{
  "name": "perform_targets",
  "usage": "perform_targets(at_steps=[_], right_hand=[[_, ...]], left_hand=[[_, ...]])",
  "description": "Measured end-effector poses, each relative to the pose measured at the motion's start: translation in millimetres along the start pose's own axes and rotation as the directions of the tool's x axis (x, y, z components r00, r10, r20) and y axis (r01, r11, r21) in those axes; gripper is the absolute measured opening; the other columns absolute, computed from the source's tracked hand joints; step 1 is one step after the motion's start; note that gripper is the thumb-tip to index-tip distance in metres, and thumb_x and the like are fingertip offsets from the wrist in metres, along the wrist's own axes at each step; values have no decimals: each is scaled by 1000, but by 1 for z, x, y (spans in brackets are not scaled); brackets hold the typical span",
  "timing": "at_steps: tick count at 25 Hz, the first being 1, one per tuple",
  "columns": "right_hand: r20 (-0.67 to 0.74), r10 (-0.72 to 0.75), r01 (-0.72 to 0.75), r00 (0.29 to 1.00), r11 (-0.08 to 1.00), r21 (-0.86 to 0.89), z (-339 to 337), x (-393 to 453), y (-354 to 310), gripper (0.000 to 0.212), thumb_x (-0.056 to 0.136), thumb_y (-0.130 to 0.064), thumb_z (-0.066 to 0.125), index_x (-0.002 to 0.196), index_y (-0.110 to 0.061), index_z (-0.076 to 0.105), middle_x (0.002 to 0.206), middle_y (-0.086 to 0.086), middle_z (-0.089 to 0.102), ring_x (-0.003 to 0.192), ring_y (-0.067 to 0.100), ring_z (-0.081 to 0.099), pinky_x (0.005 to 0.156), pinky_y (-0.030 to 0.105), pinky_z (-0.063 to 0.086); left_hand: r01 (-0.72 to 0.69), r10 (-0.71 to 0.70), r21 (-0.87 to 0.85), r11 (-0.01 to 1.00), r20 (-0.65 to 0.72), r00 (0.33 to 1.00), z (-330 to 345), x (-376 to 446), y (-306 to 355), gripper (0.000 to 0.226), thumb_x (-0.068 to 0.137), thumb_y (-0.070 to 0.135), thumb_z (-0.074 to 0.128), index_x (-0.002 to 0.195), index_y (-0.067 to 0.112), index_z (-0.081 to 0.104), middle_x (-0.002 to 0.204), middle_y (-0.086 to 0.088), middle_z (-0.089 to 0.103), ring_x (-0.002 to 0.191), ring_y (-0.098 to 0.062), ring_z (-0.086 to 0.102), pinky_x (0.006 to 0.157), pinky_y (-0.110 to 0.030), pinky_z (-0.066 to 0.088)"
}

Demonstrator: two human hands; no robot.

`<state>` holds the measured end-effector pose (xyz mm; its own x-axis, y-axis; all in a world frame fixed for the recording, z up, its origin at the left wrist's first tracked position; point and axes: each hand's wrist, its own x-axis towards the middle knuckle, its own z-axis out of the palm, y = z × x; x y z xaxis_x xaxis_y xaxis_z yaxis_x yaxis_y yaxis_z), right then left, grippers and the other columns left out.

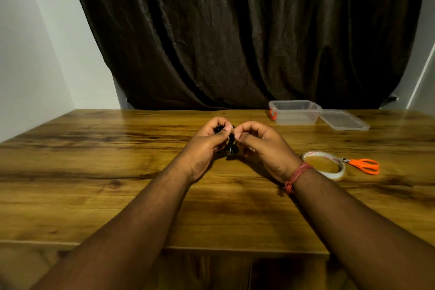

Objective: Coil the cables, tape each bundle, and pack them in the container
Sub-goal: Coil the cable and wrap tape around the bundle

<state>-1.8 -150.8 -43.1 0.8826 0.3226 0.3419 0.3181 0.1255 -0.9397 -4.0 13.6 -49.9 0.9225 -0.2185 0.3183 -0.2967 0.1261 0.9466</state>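
A small coiled black cable [230, 146] is held just above the middle of the wooden table [117, 172]. My left hand [208, 142] grips the coil, thumb pressed on its top. My right hand [257, 141] meets it from the right, with curled fingers pinching at the bundle; what lies between those fingertips is too small to make out. Most of the cable is hidden by both hands; a plug end shows below them. A roll of clear tape [326, 165] lies by my right wrist. The clear plastic container [294, 113] stands open at the back right.
The container's lid [343, 120] lies flat just right of it. Orange-handled scissors [363, 165] rest right of the tape roll. A dark curtain [235, 30] hangs behind the table, and the table's front edge runs below my forearms.
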Motion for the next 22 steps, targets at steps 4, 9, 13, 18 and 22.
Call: perform_targets(at_steps=[4, 9, 13, 18, 22], right_hand=[[76, 33, -37, 997, 997, 61, 1, 0, 4, 7, 90, -1, 64, 94, -6, 67, 93, 16, 64, 86, 25, 64, 81, 50, 58], [1, 28, -28, 1000, 995, 97, -3, 3, 1, 11, 85, -3, 62, 77, -11, 63, 77, 11, 63, 70, 20, 57, 59, 34, 47], [-70, 76, -58, 995, 969, 239, -4, 4, -1, 21, 91, 7, 51, 76, -7, 58, 71, 7, 67, 61, 14, 58, 52, 22, 45], [-338, 32, 31, 941, 983, 180, -11, 12, 1, 15, 97, -4, 49, 87, -11, 58, 76, 3, 65, 69, 14, 59, 60, 25, 52], [-283, -203, 75, 937, 912, -403, 2, 9, 20, 9, 99, -20, 49, 91, -22, 51, 90, 5, 65, 81, 25, 65, 72, 48, 57]], left_hand=[[-7, 7, -30, 1000, 27, 1000, 1, 1, -3, 4, 93, 25, 57, 92, 22, 58, 97, -8, 58, 96, -28, 52, 81, -42, 43], [-3, 4, -36, 999, 28, 1000, 0, 3, -4, 7, 95, 23, 56, 89, 25, 60, 89, 0, 62, 79, -15, 58, 75, -37, 45], [38, -35, -56, 998, 54, 998, 1, 4, -7, 7, 96, 23, 54, 101, 21, 58, 74, 4, 56, 56, -6, 37, 59, -26, 33], [103, -115, -255, 961, -36, 993, 4, 6, -4, 15, 103, 11, 37, 109, 11, 52, 64, 2, 40, 53, -6, 31, 55, -19, 22], [107, -112, -140, 984, -33, 993, 14, 4, -7, 10, 104, 9, 38, 104, 16, 46, 61, 4, 41, 49, -6, 30, 50, -18, 29]])
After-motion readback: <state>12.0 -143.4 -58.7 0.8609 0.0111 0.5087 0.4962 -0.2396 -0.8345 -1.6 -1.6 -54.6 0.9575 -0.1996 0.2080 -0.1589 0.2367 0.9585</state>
